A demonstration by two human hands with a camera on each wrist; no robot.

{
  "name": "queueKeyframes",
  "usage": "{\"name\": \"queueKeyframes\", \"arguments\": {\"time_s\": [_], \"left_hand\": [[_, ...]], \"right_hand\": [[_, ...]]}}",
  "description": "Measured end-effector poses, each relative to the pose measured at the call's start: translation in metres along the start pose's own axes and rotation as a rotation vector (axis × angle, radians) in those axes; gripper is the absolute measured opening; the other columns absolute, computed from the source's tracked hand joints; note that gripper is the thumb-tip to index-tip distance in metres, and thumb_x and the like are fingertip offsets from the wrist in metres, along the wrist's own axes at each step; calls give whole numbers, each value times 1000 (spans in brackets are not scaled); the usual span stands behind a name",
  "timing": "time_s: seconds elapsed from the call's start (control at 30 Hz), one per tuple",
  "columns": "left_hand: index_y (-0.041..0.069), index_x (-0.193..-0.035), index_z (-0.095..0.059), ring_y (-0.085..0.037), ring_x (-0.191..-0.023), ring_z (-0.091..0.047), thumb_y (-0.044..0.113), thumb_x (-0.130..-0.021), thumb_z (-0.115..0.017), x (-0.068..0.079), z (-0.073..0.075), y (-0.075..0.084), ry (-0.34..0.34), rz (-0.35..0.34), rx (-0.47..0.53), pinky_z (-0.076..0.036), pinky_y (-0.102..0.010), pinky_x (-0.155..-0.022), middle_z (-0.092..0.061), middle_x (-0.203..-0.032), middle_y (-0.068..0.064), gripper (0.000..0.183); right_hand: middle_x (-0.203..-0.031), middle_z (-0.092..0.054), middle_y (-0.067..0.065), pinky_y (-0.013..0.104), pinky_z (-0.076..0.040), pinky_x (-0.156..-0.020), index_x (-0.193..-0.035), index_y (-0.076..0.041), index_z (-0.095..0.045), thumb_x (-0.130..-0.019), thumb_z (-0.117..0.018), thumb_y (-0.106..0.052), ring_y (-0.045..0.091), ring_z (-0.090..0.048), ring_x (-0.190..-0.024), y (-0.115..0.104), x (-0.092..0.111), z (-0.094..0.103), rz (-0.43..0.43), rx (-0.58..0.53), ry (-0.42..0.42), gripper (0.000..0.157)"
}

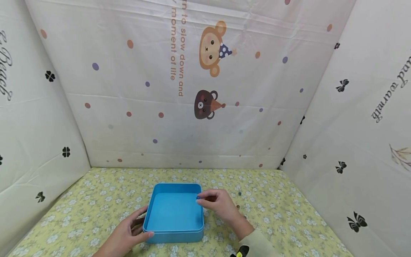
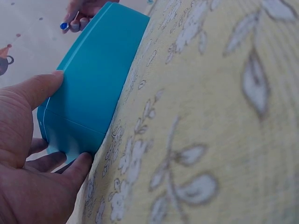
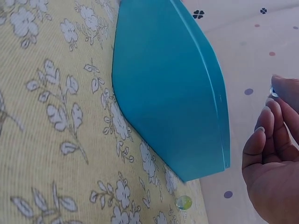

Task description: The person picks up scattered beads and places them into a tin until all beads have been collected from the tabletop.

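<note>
Your left hand (image 1: 124,232) grips the near left corner of the blue box (image 1: 173,237), probably light, stiff plastic; your right hand (image 1: 219,205) pinches a blue bead (image 1: 198,197) by the box's right rim, likely hard, slippery, best held round its middle

Back sheet (image 1: 179,135): we read "to slow down and" and "moment of life", sideways
Left sheet (image 1: 29,125): we read "Beach"
Right sheet (image 1: 359,125): we make out "warmth"
</note>
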State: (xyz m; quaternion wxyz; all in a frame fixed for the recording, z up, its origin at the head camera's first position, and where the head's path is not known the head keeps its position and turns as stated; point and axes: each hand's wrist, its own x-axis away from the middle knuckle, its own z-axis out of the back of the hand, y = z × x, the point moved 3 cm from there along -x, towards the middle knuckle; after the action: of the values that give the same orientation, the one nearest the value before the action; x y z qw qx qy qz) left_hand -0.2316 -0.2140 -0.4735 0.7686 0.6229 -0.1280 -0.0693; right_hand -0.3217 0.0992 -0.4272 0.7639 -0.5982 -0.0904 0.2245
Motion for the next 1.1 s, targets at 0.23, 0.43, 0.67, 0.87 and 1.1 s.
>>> {"name": "queueKeyframes", "arguments": {"time_s": [0.23,0.43,0.67,0.87,1.1], "left_hand": [[2,-164,-17,-62,-145,-30,27,-96,-74,0,1,0,15,6,-12,-61,-41,-113,-14,-164,-38,92],[1,-163,-17,-61,-144,-32,28,-96,-74,-2,1,-1,11,1,-30,-60,-43,-114,-16,-163,-39,92],[0,-163,-18,-61,-142,-35,31,-96,-74,-2,1,-3,8,-11,-50,-59,-46,-115,-21,-161,-40,93],[0,-163,-18,-61,-142,-35,30,-96,-74,-3,-1,-4,4,-5,-45,-59,-46,-115,-21,-161,-40,92],[3,-164,-16,-61,-142,-36,30,-97,-73,-3,2,-3,5,7,-38,-61,-46,-113,-20,-162,-39,92]], "right_hand": [[-115,-73,9,40,-70,-84,-117,-7,-78,-95,-77,-30,19,-68,-96,-2,-4,-4,-3,22,5,32],[-117,-73,8,47,-70,-86,-116,-7,-78,-95,-77,-31,18,-69,-96,-4,-7,-8,1,18,5,31],[-109,-73,6,41,-69,-79,-116,-8,-78,-94,-78,-30,17,-68,-92,-4,-10,-12,-5,26,-5,31],[-108,-73,6,41,-69,-76,-114,-14,-80,-95,-77,-30,17,-67,-91,-3,-12,-13,14,53,-14,25],[-109,-73,7,35,-68,-75,-114,-11,-79,-95,-77,-28,15,-68,-91,-9,-17,-22,28,49,-21,25]]}}
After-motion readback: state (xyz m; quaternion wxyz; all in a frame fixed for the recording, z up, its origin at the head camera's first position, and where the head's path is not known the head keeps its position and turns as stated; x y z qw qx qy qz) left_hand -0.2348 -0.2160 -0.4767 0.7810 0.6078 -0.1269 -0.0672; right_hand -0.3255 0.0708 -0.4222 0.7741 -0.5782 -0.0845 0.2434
